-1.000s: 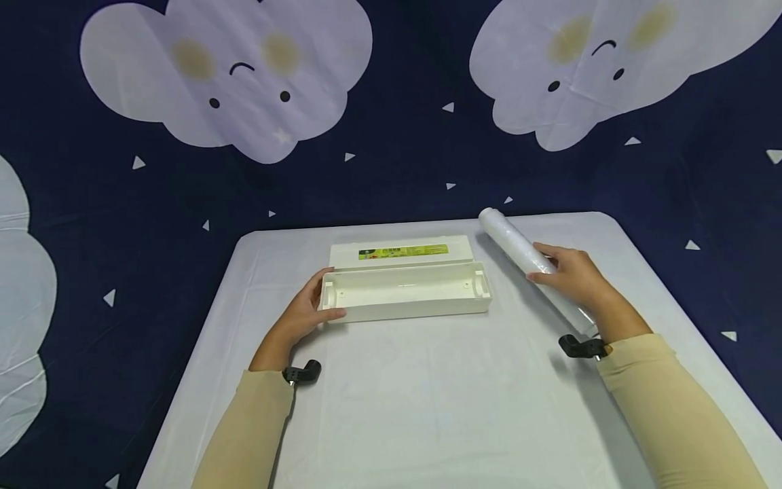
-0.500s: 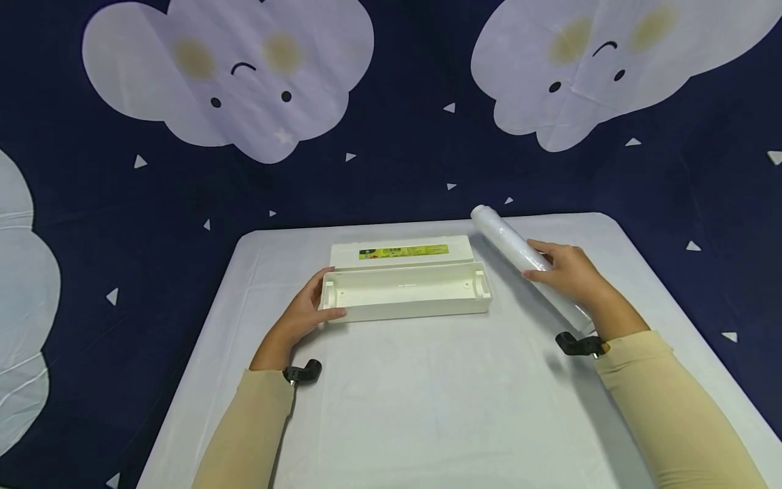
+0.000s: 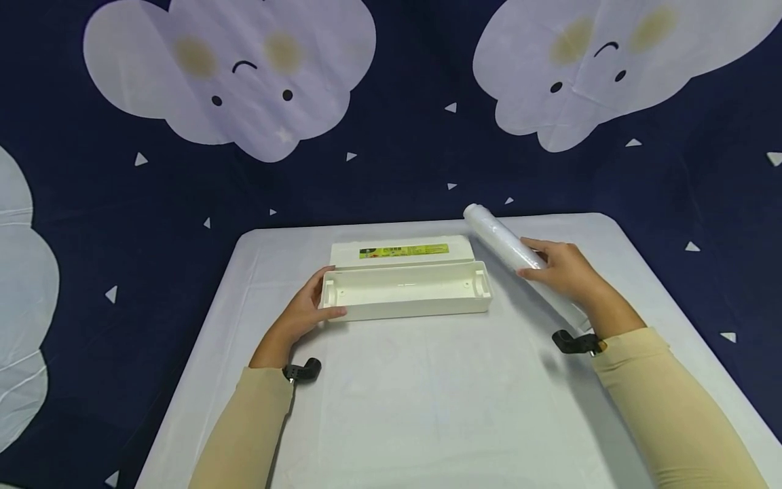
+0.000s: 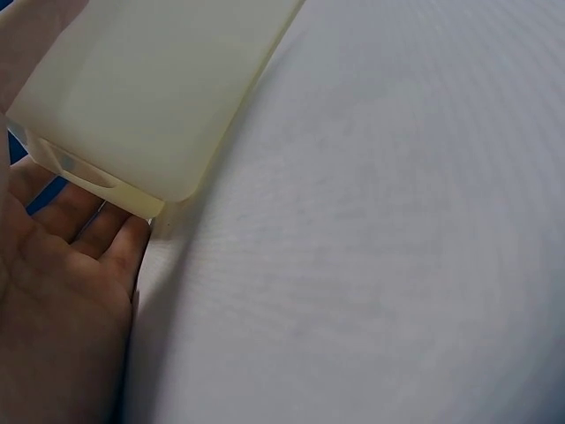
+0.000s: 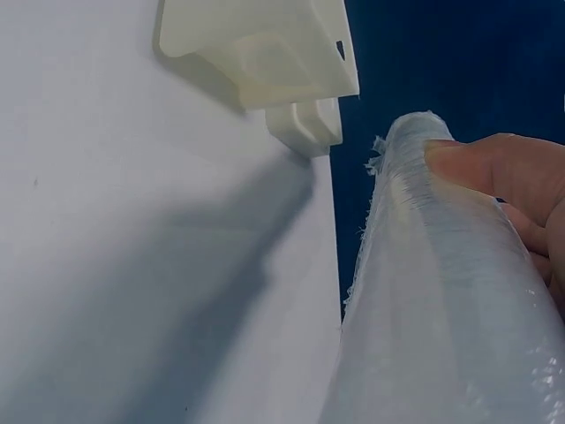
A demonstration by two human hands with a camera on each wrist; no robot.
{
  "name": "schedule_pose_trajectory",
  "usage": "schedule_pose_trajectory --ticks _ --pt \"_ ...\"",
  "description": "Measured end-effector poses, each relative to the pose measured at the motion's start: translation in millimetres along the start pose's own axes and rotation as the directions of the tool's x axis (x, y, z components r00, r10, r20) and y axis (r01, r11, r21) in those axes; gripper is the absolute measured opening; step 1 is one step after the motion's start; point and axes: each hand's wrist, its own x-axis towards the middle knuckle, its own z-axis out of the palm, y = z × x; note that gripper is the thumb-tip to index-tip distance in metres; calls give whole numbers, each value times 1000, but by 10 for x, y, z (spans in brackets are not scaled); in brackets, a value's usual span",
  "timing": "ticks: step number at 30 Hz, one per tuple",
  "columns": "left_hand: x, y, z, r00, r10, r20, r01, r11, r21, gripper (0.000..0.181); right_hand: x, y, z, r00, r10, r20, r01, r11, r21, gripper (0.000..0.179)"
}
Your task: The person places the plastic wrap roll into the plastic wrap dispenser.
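A long white plastic wrap dispenser box [image 3: 406,311] lies on the table with its lid folded back and its trough bare inside. My left hand [image 3: 299,316] grips the box's left end, thumb at the front wall and fingers around the end. In the left wrist view, the box end [image 4: 168,106] sits between thumb and fingers. To the right, my right hand [image 3: 571,275] holds a roll of cling film [image 3: 497,234] slantwise, its far end pointing back and left. The right wrist view shows the thumb pressing on the roll [image 5: 433,291], which is held above the tabletop.
The opened lid [image 3: 461,250], bearing a yellow-green label, lies behind the trough. A white cloth covers the table [image 3: 397,407]. Behind its far edge hangs a dark blue cloth [image 3: 415,163] printed with clouds.
My right hand has carried the roll of cling film slightly left, closer to the dispenser box. The left hand and the box have stayed in place.
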Motion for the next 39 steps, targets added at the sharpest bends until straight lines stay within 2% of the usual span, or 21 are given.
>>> schedule_pose_trajectory --ticks 19,39 --pt "8 -3 11 1000 -4 -1 4 1000 14 108 20 -154 16 1000 -19 15 19 1000 10 73" --pt "5 -24 -7 1000 8 6 -8 1000 -19 109 187 -352 119 993 -114 43 113 993 23 69"
